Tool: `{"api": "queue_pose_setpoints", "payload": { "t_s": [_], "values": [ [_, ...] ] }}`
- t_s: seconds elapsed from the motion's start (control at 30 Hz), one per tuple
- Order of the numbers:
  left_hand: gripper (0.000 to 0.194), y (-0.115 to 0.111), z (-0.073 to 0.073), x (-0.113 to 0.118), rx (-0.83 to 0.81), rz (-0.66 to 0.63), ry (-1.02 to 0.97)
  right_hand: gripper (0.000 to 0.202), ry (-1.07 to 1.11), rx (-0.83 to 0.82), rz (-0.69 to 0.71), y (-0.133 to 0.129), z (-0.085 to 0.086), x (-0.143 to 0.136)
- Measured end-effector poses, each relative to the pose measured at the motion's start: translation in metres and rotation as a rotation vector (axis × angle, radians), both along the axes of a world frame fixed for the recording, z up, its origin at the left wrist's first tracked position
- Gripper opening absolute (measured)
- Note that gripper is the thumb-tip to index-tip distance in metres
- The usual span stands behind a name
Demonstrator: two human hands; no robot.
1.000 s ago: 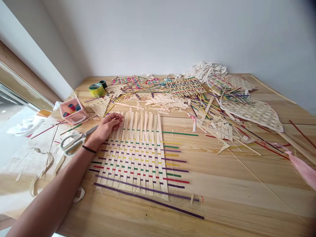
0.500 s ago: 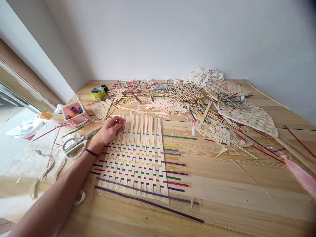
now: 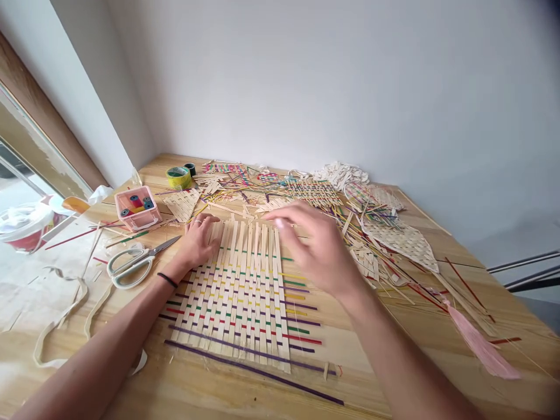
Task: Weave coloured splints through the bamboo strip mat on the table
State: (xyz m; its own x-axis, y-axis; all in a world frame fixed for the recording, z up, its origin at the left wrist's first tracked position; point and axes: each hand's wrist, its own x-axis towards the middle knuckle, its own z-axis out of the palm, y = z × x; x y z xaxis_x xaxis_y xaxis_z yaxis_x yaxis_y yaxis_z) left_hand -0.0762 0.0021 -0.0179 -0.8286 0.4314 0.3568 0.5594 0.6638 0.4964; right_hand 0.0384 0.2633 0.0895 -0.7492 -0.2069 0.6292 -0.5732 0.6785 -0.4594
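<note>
Two hands work at the far end of the woven mat [image 3: 236, 297], which lies flat on the wooden table [image 3: 153, 402]. Left-hand fingers [image 3: 199, 233] rest loosely spread on its far left corner, probably steadying the pale strips. Thumb and forefinger of the right hand [image 3: 321, 245] nearly meet above the far right corner; whether they pinch anything, I cannot tell. Scissors [image 3: 131, 265] beside the left wrist and offcuts [image 3: 367, 262] beyond the right hand crowd sideways movement; wood shows more widely past the long purple strip [image 3: 262, 371] nearest the wearer.
</note>
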Motion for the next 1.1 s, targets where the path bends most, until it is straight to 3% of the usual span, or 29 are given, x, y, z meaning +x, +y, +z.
{"api": "queue_pose_setpoints", "payload": {
  "t_s": [0.2,0.3,0.53,0.77,1.1],
  "values": [
    [0.046,0.001,-0.005,-0.001,-0.031,0.046,0.004,0.027,-0.381,0.233,-0.070,-0.045,-0.048,-0.105],
    [0.045,0.002,-0.005,0.001,-0.026,0.063,0.001,0.030,-0.516,0.331,-0.101,-0.061,-0.063,-0.131],
    [0.047,0.003,-0.008,0.000,0.017,0.072,-0.008,0.028,-0.567,0.352,-0.134,-0.076,-0.070,-0.138],
    [0.047,0.003,-0.013,-0.004,0.068,0.072,-0.006,0.011,-0.660,0.129,-0.089,-0.068,-0.070,-0.155],
    [0.038,0.004,-0.015,-0.006,0.108,0.050,-0.007,0.009,-0.686,-0.106,0.023,-0.062,-0.065,-0.152]
  ]
}}
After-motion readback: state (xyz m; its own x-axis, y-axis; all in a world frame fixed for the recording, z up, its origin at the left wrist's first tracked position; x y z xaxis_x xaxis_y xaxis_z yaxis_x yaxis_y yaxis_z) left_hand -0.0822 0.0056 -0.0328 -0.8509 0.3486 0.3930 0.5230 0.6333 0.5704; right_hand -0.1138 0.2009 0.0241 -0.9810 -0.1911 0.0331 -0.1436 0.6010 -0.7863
